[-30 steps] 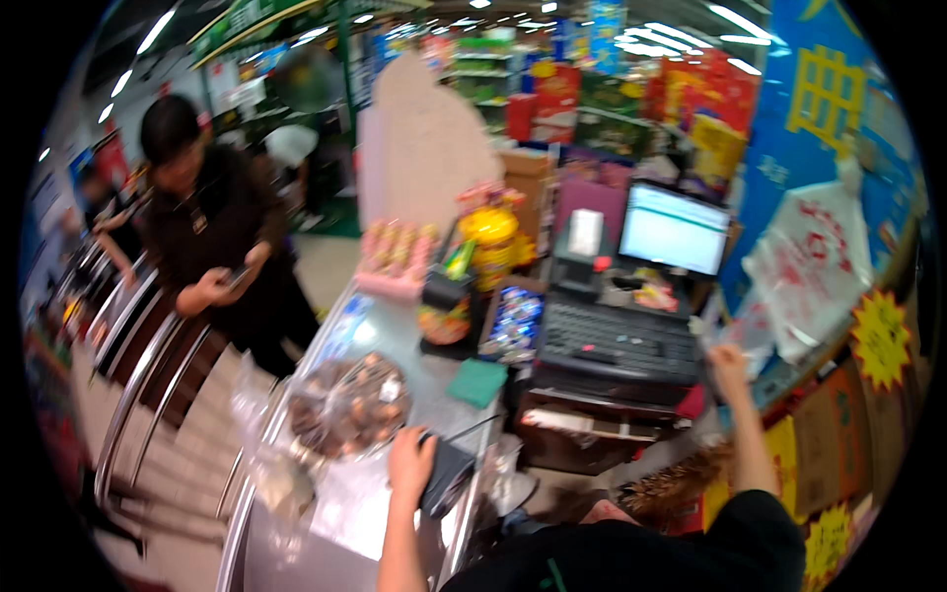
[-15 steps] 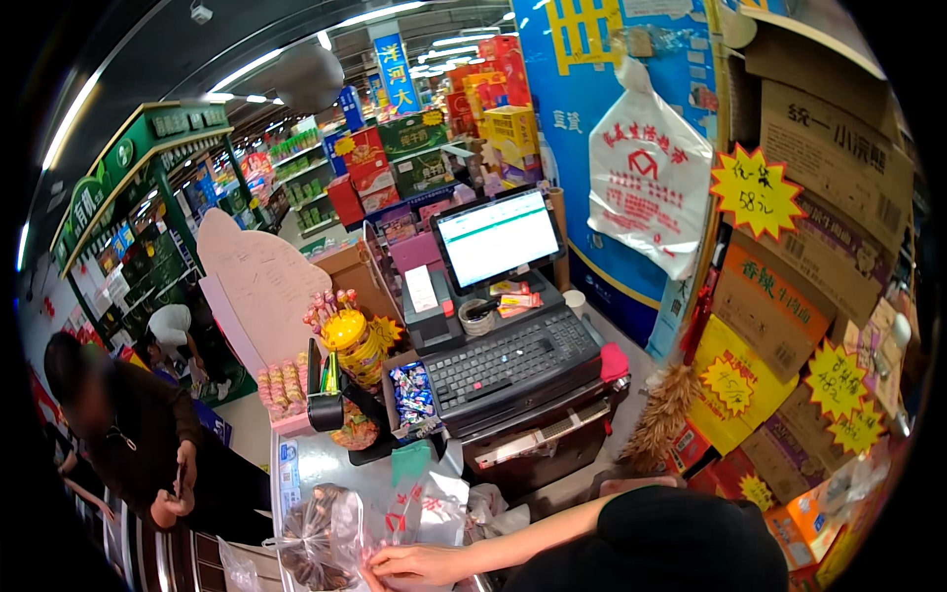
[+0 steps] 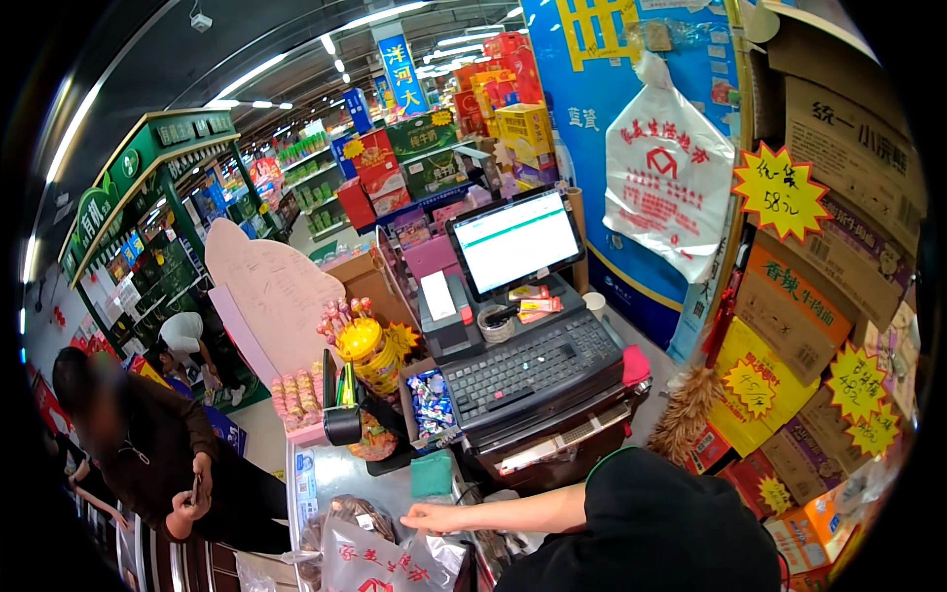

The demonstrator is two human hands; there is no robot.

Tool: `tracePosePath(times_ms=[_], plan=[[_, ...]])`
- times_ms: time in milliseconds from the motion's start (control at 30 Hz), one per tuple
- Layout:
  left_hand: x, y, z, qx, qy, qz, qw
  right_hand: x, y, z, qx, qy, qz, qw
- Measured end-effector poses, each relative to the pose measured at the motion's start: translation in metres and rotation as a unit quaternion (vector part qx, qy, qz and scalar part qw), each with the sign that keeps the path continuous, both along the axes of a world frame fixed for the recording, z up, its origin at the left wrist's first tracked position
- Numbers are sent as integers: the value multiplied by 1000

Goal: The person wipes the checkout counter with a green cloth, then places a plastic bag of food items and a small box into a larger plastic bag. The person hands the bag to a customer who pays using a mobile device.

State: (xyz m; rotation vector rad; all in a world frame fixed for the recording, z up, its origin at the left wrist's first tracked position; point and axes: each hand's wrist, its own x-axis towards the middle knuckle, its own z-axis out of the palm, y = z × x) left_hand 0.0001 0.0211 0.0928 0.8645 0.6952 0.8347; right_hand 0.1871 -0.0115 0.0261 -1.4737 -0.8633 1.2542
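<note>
My right hand (image 3: 431, 518) reaches in from the right over the metal counter (image 3: 340, 474). Its fingers are bent and close together; whether something small is between them is too fine to make out. Just left of and below it, a white plastic carrier bag (image 3: 380, 564) with red print stands up at the lower edge. Behind that bag lies a clear plastic bag (image 3: 314, 538) with dark brown contents, partly covered. A green cloth (image 3: 431, 475) rests beyond my hand. My left hand is out of view.
Ahead stand a screen (image 3: 521, 242), a keyboard (image 3: 533, 360) and a box of wrapped sweets (image 3: 431, 403). A black scanner stand (image 3: 342, 405) rises at the counter's left. A person (image 3: 148, 444) holding a phone is across the counter. Cartons (image 3: 838, 237) are stacked at right.
My right hand has moved off the flat-lying carrier bag, up and slightly right. The carrier bag now stands nearer, in front of the clear bag. The whole view has shifted slightly.
</note>
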Motion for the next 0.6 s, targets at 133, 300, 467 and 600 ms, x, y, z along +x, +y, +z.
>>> tracePosePath(times_ms=[133,300,467,600], plan=[[6,5,10,9,4,12,1000,5,8,6,-32,39,60,997],[-20,11,20,20,-16,66,997,3,16,15,26,125,136,983],[-89,18,9,31,-168,125,977,21,14,31,66,217,128,966],[-122,15,-31,-75,-217,211,950,13,11,51,43,63,157,985]])
